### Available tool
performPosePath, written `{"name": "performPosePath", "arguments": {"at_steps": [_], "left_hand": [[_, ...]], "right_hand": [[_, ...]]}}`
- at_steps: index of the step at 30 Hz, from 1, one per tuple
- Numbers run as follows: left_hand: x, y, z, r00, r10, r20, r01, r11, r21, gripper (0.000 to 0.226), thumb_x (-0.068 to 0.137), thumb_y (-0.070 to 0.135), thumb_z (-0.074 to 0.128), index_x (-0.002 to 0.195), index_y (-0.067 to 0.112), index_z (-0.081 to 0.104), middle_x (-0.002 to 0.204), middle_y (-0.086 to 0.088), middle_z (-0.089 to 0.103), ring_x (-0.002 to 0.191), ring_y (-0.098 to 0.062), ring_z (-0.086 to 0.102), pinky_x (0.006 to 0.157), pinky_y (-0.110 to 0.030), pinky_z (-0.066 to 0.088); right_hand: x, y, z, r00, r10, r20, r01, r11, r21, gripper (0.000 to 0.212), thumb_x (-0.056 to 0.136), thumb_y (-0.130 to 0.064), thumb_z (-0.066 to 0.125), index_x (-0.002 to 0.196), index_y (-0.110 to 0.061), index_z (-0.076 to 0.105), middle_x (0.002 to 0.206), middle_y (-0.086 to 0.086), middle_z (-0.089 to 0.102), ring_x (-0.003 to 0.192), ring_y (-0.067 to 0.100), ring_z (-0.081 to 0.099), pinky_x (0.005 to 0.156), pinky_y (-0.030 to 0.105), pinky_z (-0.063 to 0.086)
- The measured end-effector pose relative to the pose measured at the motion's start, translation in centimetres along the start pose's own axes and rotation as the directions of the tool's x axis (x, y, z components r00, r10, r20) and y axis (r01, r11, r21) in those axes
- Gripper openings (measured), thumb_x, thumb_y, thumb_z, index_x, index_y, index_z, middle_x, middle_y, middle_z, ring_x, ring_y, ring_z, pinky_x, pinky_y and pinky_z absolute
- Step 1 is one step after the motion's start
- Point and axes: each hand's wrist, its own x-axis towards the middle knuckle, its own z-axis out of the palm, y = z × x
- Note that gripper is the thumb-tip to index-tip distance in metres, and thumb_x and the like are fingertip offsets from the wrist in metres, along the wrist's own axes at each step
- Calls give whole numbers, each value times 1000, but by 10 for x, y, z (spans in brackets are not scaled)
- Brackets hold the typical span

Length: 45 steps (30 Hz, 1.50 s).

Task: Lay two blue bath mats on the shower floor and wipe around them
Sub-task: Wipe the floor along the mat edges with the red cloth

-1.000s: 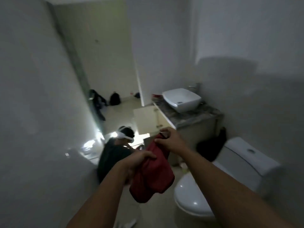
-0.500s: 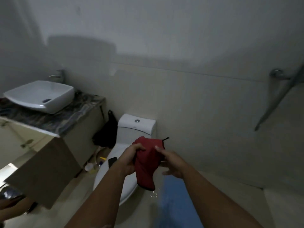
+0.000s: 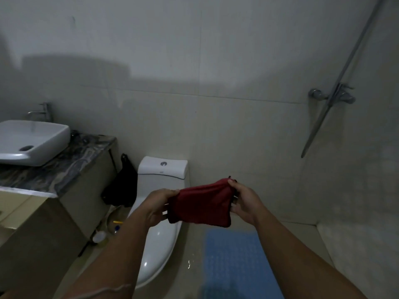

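Note:
A red cloth (image 3: 201, 202) is stretched between both hands at chest height, above the toilet's right side. My left hand (image 3: 156, 207) grips its left edge and my right hand (image 3: 245, 201) pinches its upper right corner. A blue bath mat (image 3: 237, 262) with a bumpy texture lies flat on the beige floor below the cloth, to the right of the toilet; my right forearm covers part of its right side. Only one mat is in view.
A white toilet (image 3: 159, 234) with its lid down stands left of the mat. A vanity with a marble top (image 3: 54, 167) and white basin (image 3: 32, 141) is at the left. A black bag (image 3: 122, 188) hangs between them. The shower mixer and rail (image 3: 332, 97) are on the right wall.
My view swung right from the doorway and vanity to the toilet and shower wall. The red cloth went from hanging bunched to being spread out between both hands.

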Motion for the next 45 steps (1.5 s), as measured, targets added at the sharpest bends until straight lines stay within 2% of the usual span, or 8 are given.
{"name": "performPosePath", "arguments": {"at_steps": [4,9,14,19,23,33,40,45], "left_hand": [[-9,10,-16,998,61,-18,-62,997,-39,24,94,25,70,112,9,65,114,-10,68,109,-30,62,81,-40,52],[-15,10,-35,977,134,-167,-174,952,-252,10,92,7,65,90,16,60,88,-9,61,79,-24,56,68,-37,47],[-27,8,-52,1000,-4,-12,4,998,-58,10,89,10,67,97,5,64,92,-15,60,88,-29,58,75,-41,52],[-29,6,-57,999,26,-32,-19,982,187,27,91,6,62,117,-2,63,105,-17,60,91,-30,62,74,-40,56],[-31,5,-63,1000,13,12,-15,981,192,20,97,15,65,116,7,67,121,-17,64,106,-33,69,83,-43,60],[-36,4,-57,990,-57,130,32,983,183,26,84,18,75,109,10,78,113,-18,75,111,-34,68,95,-47,56],[-25,4,-48,984,158,79,-174,944,279,24,100,9,57,107,16,79,113,-10,74,102,-28,73,80,-34,60],[-15,4,-41,947,319,18,-311,907,285,28,102,0,53,104,13,78,107,-11,75,100,-29,72,84,-35,62]], "right_hand": [[-13,-1,2,999,-12,36,14,999,-36,28,98,-26,61,120,-9,67,114,10,68,105,27,63,82,45,55],[-16,-3,8,997,-78,25,80,994,-79,29,101,-26,55,126,-17,65,119,5,72,110,25,65,89,44,52],[-24,-5,20,992,-118,53,126,976,-178,24,100,-22,56,121,-20,68,119,7,71,110,28,64,86,44,54],[-26,-4,21,994,-100,53,110,958,-264,26,96,-18,58,119,-19,69,119,7,70,104,25,63,78,36,51],[-27,-3,20,995,-96,33,101,944,-315,24,95,-16,59,116,-18,71,116,10,72,102,27,65,76,36,50],[-34,-14,11,994,-111,22,111,920,-375,18,92,-11,60,105,-13,71,109,11,69,100,30,63,78,40,51],[-27,-20,7,991,-136,-20,111,877,-467,16,91,-12,61,101,-15,73,108,11,73,104,29,66,80,39,51],[-24,-20,8,978,-183,-100,90,802,-590,9,90,-9,68,97,-7,71,95,11,70,79,20,65,65,30,53]]}}
